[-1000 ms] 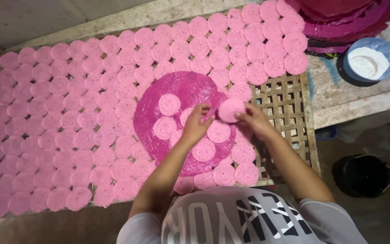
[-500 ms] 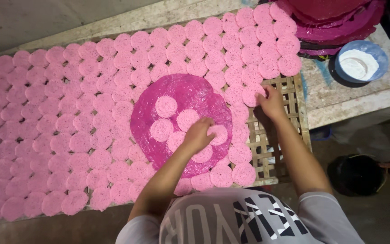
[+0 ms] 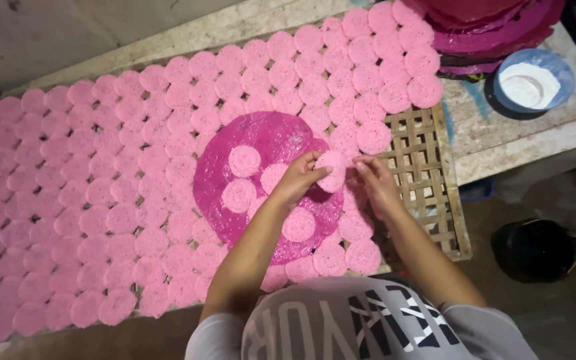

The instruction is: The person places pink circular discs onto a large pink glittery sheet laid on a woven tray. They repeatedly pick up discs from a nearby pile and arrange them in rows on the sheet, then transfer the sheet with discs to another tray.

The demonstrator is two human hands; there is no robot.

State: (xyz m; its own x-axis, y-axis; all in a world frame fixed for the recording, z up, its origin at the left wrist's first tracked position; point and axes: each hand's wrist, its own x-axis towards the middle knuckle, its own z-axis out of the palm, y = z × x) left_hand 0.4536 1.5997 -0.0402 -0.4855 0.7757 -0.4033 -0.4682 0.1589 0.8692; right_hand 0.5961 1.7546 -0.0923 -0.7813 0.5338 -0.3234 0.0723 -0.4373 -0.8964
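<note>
A round magenta mat (image 3: 268,140) lies on a woven bamboo rack (image 3: 428,180) and carries a few small pink round wafers (image 3: 244,161). My left hand (image 3: 299,179) pinches one pink wafer (image 3: 333,169) lifted off the mat's right edge. My right hand (image 3: 376,183) touches the same wafer from the right, its fingers at the wafer's rim. Many more pink wafers (image 3: 101,187) lie in rows across the rack to the left and behind.
A blue bowl of white powder (image 3: 531,83) stands on the table at the right. A stack of magenta mats (image 3: 495,27) sits at the back right. A dark pot (image 3: 535,250) stands on the floor to the right.
My right hand came back from the rack's right side to the mat. My left hand lifted a wafer from the mat, and both hands now meet on it.
</note>
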